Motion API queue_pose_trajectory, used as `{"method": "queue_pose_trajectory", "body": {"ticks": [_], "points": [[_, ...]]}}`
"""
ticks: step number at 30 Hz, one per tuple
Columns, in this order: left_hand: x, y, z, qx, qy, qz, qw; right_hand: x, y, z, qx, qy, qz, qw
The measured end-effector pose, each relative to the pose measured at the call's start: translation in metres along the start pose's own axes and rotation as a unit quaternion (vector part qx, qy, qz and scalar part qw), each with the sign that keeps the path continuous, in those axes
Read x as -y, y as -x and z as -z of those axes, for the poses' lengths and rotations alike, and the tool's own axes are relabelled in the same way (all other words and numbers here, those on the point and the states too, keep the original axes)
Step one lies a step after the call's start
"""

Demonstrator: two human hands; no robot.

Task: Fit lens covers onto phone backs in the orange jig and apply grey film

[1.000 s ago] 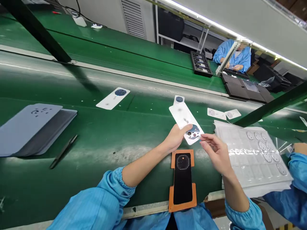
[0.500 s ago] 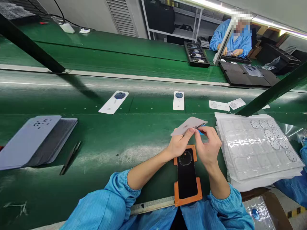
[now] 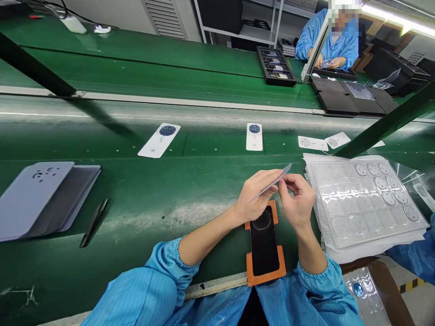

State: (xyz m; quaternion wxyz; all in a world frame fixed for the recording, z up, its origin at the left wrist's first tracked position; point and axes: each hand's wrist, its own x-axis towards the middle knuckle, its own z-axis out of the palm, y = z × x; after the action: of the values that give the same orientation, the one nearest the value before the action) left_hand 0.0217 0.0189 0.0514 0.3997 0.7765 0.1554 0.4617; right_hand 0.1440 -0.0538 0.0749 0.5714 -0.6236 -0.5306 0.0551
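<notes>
My left hand (image 3: pixel 256 194) grips a thin white phone-shaped panel (image 3: pixel 286 169), tilted nearly edge-on. My right hand (image 3: pixel 298 199) is closed, thumb and finger pinched together at the panel's far end; whatever lies between them is too small to tell. Below both hands a black phone-shaped plate (image 3: pixel 263 251) with a round camera outline lies in an orange holder (image 3: pixel 249 271). Several white panels lie beyond, one with a dark blue disc (image 3: pixel 157 144) at left and another (image 3: pixel 254 141) straight ahead.
Stacked clear trays (image 3: pixel 360 203) with several round pieces sit at right. At left are a pile of grey-white panels (image 3: pixel 41 199) and black tweezers (image 3: pixel 94 222). A dark green post (image 3: pixel 387 122) slants across the right side. Across the bench, a person in blue (image 3: pixel 328 43) works near a black tray (image 3: pixel 276 65).
My left hand has turned the white panel from showing its broad face to nearly edge-on. My right hand remains pinched at its far end. The whole view has shifted slightly.
</notes>
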Motion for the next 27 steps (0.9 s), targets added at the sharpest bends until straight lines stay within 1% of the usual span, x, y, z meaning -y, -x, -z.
{"method": "queue_pose_trajectory", "body": {"ticks": [4, 8, 16, 22, 27], "points": [[0.0011, 0.0003, -0.0010, -0.004, -0.001, -0.014, 1.000, -0.0011, -0.0002, 0.0003, -0.003, -0.003, -0.015, 1.000], [0.0027, 0.0001, -0.0015, -0.010, -0.007, -0.031, 0.999, -0.0031, -0.0001, -0.0007, 0.008, -0.024, -0.036, 0.999], [0.0029, 0.0010, -0.0021, -0.016, -0.010, -0.040, 0.999, -0.0057, -0.0013, 0.0009, 0.012, -0.052, -0.027, 0.998], [0.0030, 0.0011, -0.0024, -0.023, -0.009, -0.039, 0.999, -0.0060, -0.0021, 0.0020, 0.016, -0.042, -0.022, 0.999], [0.0083, 0.0033, -0.0039, -0.006, -0.054, -0.068, 0.996, -0.0052, -0.0010, -0.0035, -0.002, -0.035, -0.023, 0.999]]}}
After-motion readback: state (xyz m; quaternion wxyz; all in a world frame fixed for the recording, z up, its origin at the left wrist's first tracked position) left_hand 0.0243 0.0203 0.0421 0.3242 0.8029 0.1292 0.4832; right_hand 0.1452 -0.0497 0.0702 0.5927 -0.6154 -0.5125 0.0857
